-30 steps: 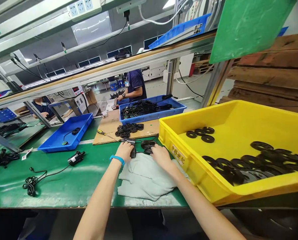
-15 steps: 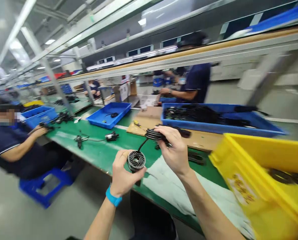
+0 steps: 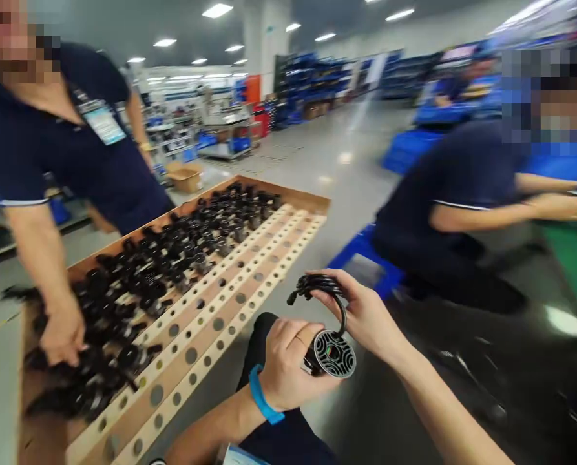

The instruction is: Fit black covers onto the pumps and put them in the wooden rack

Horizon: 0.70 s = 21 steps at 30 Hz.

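My left hand [image 3: 288, 365], with a blue band at the wrist, is closed round a black cylindrical device [image 3: 335, 354]. Its round face has a silver rim and a swirling grille pattern, turned up toward me. From the device a black cable [image 3: 320, 284] rises into a coiled bundle, which my right hand [image 3: 366, 313] pinches between thumb and fingers. A small plug end [image 3: 292, 298] sticks out on the bundle's left side. Both hands are in the air, just right of a wooden tray [image 3: 317, 204].
Rows of black corded devices [image 3: 172, 258] fill the tray's far side; its near strips have bare round holes. A co-worker's hand [image 3: 65, 332] reaches into its left end. At right another person sits on a blue stool [image 3: 360, 255] beside a green worktable [image 3: 566, 265].
My view has swung left, away from the green bench and yellow bin, to the wooden tray. Both hands still hold the device and its cable.
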### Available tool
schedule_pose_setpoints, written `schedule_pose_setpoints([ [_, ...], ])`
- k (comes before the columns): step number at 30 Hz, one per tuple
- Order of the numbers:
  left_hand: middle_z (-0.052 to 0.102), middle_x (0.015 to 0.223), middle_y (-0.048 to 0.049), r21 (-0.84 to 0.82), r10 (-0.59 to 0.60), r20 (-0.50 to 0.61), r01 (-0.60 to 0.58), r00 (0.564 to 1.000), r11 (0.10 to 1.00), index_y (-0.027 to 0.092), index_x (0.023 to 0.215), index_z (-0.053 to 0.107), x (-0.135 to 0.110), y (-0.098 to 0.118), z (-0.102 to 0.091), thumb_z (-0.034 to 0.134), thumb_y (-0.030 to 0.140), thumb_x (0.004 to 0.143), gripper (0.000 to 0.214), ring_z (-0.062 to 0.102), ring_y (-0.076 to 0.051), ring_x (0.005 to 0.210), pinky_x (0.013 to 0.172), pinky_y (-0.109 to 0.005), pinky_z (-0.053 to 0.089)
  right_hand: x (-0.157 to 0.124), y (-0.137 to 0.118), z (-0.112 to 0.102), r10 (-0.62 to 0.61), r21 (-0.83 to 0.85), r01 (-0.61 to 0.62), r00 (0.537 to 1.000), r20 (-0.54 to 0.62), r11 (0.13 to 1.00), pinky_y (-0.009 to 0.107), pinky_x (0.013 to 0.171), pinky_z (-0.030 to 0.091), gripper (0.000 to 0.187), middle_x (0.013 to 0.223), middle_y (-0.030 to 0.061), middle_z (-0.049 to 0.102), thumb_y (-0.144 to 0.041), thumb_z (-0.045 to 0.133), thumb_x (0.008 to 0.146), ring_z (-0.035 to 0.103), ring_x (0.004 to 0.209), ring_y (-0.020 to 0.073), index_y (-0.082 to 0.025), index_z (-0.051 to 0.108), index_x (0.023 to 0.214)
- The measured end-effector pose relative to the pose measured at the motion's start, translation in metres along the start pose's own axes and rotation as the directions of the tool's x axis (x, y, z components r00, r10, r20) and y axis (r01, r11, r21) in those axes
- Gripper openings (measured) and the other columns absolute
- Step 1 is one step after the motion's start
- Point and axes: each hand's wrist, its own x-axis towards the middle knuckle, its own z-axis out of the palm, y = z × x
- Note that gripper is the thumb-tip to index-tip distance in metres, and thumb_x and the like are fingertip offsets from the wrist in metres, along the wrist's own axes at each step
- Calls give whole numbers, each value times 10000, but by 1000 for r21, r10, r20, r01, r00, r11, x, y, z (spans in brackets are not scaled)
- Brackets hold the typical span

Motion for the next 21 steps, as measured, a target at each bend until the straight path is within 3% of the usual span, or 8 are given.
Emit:
schedule_pose_setpoints([
  [3,692,1034,-99,184,-130,-190,166,973,969,191,1194,627,-14,-38,-27,785,251,697,525,672,-261,955,878,-420,582,61,-5,69,-139,216,79,951,277,973,385,905,589,354,1174,99,723,-439,619,932,714,1004,239,-220,647,1209],
  [6,682,1069,-104,319,-206,-362,328,909,889,200,1204,620,-31,-69,-48,804,257,713,528,663,-273,1018,926,-433,568,103,-17,139,-287,398,85,828,482,914,390,965,568,354,1220,101,710,-400,616,934,683,1112,248,-210,651,1231],
  [9,673,1094,-109,394,-243,-524,486,816,780,206,1243,596,-48,-93,-66,805,267,743,545,650,-280,1049,947,-443,555,126,-31,208,-416,508,85,695,587,857,389,990,552,345,1250,103,697,-379,617,933,658,1159,252,-212,664,1231],
  [12,663,1096,-116,404,-252,-662,620,705,672,193,1253,588,-68,-113,-82,806,301,772,539,643,-279,1046,939,-440,551,132,-46,271,-518,609,43,575,633,792,393,1008,540,354,1271,110,685,-373,636,919,650,1172,254,-205,669,1229],
  [15,655,1091,-125,409,-209,-763,706,612,578,178,1242,595,-89,-131,-92,796,315,798,507,634,-271,1038,934,-434,545,127,-58,321,-580,675,-36,480,659,737,407,1062,503,363,1293,115,674,-363,664,898,614,1237,258,-192,675,1219],
  [21,640,1107,-149,326,-181,-881,839,437,436,169,1240,594,-117,-159,-95,754,407,838,493,621,-285,1049,957,-468,529,115,-69,378,-642,703,-90,339,688,706,410,1098,477,334,1333,104,654,-345,636,920,601,1261,236,-206,672,1222],
])
